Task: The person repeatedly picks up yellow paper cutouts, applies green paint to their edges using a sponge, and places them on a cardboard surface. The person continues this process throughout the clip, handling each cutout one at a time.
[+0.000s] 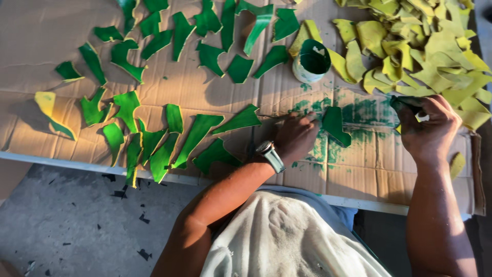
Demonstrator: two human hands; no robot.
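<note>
Two hands over cardboard-covered desk point(46, 31). Left hand point(294, 137) pressing green painted piece point(335, 125) flat, mid-desk. Right hand point(428, 128) clenched on paint-smeared dauber point(405, 102). Paint pot point(311, 60) beyond. Piece probably light, floppy, wet-slick; best gripped by yellow unpainted edge.

**Layout on the desk**

Cardboard sheet point(46, 31) covers the desk point(77, 165); floor point(72, 225) lies nearer, below the desk edge. Cut pieces point(154, 92) spread over the left and middle of the cardboard, far to near, mostly apart, a few overlapping at the near edge. Paint pot point(310, 62) stands far, right of centre. Heap of uncoated pieces point(430, 46) piled far right, just beside the pot. Left hand point(294, 137) rests on the cardboard near centre, touching one piece point(335, 125) to its right. Right hand point(428, 128) sits right of that piece, near the heap's near edge.
</note>
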